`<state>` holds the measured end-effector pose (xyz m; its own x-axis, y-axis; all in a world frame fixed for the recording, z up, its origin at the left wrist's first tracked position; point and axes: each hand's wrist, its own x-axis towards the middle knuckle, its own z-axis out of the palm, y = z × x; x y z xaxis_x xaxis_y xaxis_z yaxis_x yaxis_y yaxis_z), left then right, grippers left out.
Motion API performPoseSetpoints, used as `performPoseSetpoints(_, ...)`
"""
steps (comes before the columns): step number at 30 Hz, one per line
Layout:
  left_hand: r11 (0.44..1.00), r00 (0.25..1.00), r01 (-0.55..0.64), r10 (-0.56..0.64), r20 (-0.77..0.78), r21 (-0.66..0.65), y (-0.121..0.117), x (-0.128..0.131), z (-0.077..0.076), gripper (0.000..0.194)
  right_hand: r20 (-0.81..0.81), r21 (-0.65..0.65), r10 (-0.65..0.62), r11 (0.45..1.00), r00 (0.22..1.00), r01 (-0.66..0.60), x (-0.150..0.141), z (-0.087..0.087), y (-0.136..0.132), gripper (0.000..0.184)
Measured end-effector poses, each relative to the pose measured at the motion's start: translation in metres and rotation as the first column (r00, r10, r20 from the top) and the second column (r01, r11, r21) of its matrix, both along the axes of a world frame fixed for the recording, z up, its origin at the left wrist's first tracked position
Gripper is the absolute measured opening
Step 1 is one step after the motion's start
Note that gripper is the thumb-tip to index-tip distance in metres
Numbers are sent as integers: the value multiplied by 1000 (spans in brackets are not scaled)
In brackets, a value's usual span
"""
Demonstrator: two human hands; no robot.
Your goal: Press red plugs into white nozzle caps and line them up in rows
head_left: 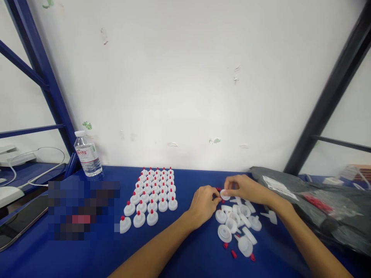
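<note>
My right hand (pixel 245 188) pinches a white plastic cap (pixel 225 195) just above a loose pile of white caps (pixel 237 224) on the blue table (pixel 188 255). My left hand (pixel 204 202) is closed beside it, fingertips pinched on a small red tip (pixel 218 190) that meets the white cap. To the left, several finished white caps with red tips (pixel 152 193) stand in neat rows. A few loose red tips (pixel 233 253) lie at the near edge of the pile.
A clear water bottle (pixel 87 154) stands at the back left by a blue rack post (pixel 46 85). A grey plastic bag (pixel 319 204) holding red pieces lies on the right. White cables and a dark flat device (pixel 20 224) sit at far left.
</note>
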<state>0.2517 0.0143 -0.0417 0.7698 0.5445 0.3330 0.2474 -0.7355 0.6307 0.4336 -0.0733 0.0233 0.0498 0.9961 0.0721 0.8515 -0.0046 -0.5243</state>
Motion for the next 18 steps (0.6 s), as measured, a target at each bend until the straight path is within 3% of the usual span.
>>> performPoseSetpoints(4,997,998,-18,23,55,-79,1,0,-1,15,-169,1,-50,999,984,51,-6,1,1,33)
performPoseSetpoints(8,988,992,-24,42,120,-152,3,1,-1,13,-261,22,7,1000,965,-2,-9,0,2,29)
performPoseSetpoints(18,961,972,16,49,229,-276,4,1,-3,11,-297,34,18,999,955,-8,-18,-7,8,29)
